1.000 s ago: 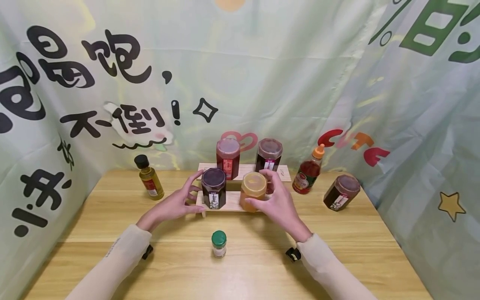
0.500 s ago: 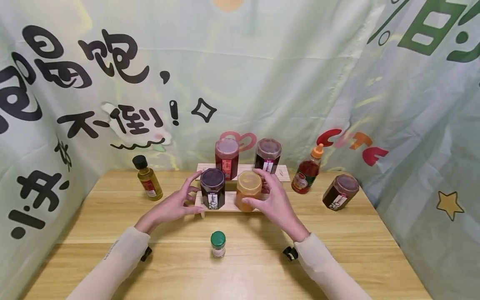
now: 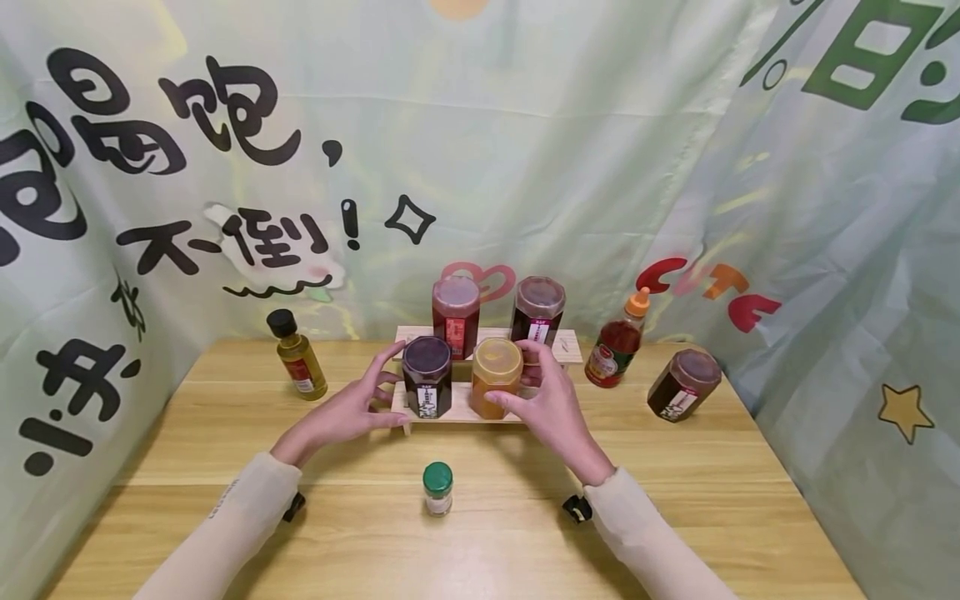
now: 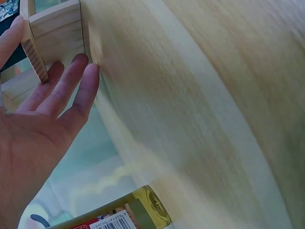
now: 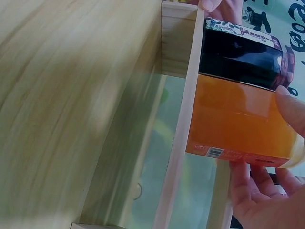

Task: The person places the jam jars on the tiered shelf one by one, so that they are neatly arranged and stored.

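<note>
In the head view, my right hand (image 3: 551,408) holds a jar with amber contents (image 3: 491,379), thumb in front and fingers behind. The jar stands on the lower step of a two-step wooden rack (image 3: 461,404). Close to its left is a dark jar (image 3: 427,375) with a white label. My left hand (image 3: 352,408) is spread around the rack's left end, beside the dark jar. Seen from the left wrist, its fingers lie loosely extended along the rack's wooden end (image 4: 59,36). From the right wrist, the amber jar (image 5: 238,119) sits against the dark one.
On the upper step stand a red jar (image 3: 456,312) and another dark jar (image 3: 538,304). An oil bottle (image 3: 302,362) is on the left; a red sauce bottle (image 3: 617,350) and a dark jar (image 3: 684,385) are on the right. A green-capped shaker (image 3: 438,487) stands in front.
My right hand has moved the amber jar left along the lower step, nearer the dark jar. It sits more upright now. My left hand stays at the rack's end.
</note>
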A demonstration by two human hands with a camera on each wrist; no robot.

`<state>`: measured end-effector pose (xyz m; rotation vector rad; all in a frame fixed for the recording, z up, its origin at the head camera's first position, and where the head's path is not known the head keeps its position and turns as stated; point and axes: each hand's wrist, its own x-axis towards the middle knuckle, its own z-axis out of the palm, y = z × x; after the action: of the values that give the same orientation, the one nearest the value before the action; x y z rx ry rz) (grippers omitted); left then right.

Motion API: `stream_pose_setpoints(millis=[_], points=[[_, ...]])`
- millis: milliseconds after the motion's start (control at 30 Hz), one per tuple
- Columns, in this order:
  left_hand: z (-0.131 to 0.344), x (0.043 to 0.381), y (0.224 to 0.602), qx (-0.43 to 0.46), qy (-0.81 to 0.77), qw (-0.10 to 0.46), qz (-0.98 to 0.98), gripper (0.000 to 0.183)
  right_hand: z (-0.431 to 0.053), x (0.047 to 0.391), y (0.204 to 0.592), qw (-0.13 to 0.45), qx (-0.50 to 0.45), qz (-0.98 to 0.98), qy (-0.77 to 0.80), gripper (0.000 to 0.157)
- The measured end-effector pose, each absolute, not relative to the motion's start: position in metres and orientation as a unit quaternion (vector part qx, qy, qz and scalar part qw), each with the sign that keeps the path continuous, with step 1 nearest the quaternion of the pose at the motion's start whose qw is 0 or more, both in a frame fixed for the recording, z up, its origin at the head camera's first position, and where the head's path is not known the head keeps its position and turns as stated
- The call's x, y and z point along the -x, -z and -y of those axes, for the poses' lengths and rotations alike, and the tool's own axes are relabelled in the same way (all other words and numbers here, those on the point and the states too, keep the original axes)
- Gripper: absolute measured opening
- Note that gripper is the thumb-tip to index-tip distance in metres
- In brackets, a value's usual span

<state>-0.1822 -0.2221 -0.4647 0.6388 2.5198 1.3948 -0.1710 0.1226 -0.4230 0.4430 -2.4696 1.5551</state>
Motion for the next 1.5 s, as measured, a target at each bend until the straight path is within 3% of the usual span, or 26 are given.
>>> stream_pose_setpoints(millis=[433,933,1500], points=[[0.221,0.182,0.462,-0.215,-0.467,0.095,-0.852,0.116,-0.121,0.171,0.423,0.089,-0.145,0.834,-0.524,0.080],[0.221,0.184,0.462,-0.214,-0.467,0.096,-0.853,0.116,-0.120,0.166,0.421,0.102,-0.145,0.834,-0.523,0.087],[0.221,0.182,0.464,-0.219,-0.469,0.092,-0.850,0.117,-0.124,0.156,0.419,0.112,-0.142,0.830,-0.527,0.081]])
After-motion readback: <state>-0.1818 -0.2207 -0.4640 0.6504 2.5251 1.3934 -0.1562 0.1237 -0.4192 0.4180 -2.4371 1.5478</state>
